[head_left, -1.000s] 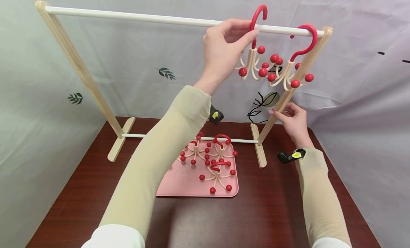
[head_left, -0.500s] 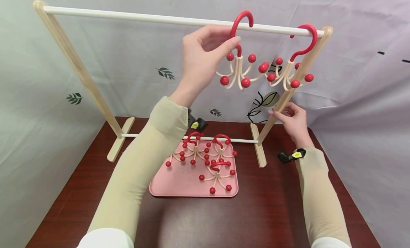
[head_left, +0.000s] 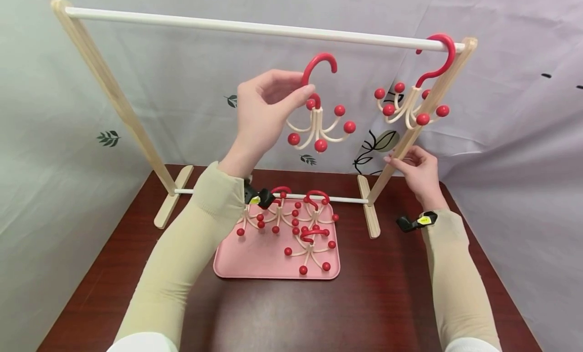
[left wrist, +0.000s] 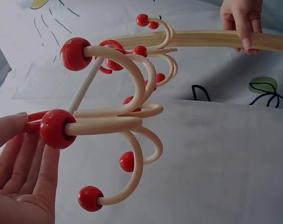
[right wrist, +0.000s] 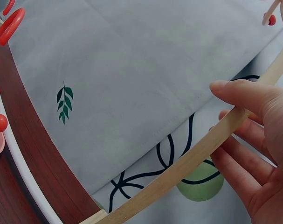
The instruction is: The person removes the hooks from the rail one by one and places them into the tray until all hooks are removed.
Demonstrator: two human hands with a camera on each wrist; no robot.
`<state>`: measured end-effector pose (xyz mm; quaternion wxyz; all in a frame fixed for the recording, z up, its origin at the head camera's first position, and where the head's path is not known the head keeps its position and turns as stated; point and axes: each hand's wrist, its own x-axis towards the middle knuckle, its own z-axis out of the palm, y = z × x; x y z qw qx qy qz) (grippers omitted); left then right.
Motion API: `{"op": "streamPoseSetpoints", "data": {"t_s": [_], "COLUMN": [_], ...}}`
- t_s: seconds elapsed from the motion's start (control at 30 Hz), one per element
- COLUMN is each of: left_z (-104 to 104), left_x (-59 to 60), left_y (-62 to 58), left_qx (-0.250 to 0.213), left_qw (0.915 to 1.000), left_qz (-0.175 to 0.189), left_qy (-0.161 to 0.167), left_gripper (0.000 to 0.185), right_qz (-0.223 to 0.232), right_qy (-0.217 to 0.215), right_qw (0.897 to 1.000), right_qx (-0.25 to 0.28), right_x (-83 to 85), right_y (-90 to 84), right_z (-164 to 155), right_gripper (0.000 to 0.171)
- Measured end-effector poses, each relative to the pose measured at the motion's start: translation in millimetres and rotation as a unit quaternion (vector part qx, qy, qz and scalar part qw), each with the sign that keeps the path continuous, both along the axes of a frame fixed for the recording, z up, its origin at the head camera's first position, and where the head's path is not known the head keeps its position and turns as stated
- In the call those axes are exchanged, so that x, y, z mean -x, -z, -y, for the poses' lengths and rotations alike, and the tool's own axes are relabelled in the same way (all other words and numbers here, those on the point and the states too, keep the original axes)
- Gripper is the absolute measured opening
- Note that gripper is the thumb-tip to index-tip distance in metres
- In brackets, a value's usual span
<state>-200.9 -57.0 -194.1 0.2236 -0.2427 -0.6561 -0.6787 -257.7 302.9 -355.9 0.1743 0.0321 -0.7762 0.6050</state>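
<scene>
My left hand (head_left: 264, 109) pinches the red hook of a hanger (head_left: 317, 124) between thumb and fingers. This hanger has several curved cream arms tipped with red balls. It is in the air below the rack's white top rod (head_left: 255, 29), its hook apart from the rod. In the left wrist view, the hanger's arms (left wrist: 108, 126) spread out beside my fingers. A like hanger (head_left: 412, 106) hangs by its hook at the rod's right end. My right hand (head_left: 421, 175) holds the right wooden post (right wrist: 178, 172) of the rack, thumb on one side and fingers on the other.
On the brown table (head_left: 291, 311) lies a pink tray (head_left: 255, 266) bearing several more hangers (head_left: 309, 246). The rack's left post (head_left: 118, 104) stands on a wooden foot (head_left: 173, 198). A white lower rod (head_left: 346, 199) runs behind the tray. Patterned cloth (head_left: 182, 114) forms the backdrop.
My left hand has carried its hanger left and down from the top rod, away from the hanging one. The right hand stays on the post.
</scene>
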Motion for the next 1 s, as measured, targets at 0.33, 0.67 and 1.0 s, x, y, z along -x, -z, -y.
{"op": "streamPoseSetpoints", "data": {"t_s": [0.33, 0.67, 1.0], "left_z": [16.5, 27.4, 43.7], "left_x": [3.8, -10.5, -23.8], "left_y": [42.3, 74.8, 103.9], "left_qx": [0.011, 0.014, 0.021], "left_qw": [0.9999, 0.9997, 0.9987], "left_qz": [-0.013, 0.010, 0.047], "left_qy": [0.004, 0.018, 0.005], "left_gripper": [0.023, 0.020, 0.021], "right_qz": [-0.011, -0.022, -0.017], "right_qy": [-0.029, -0.041, -0.036], "right_qw": [0.999, 0.998, 0.999], "right_qx": [0.034, 0.045, 0.037], "right_x": [-15.0, -18.9, -20.2], "right_y": [-17.2, -21.2, -22.2], "right_z": [12.9, 16.8, 17.5], "right_gripper": [0.025, 0.017, 0.018]}}
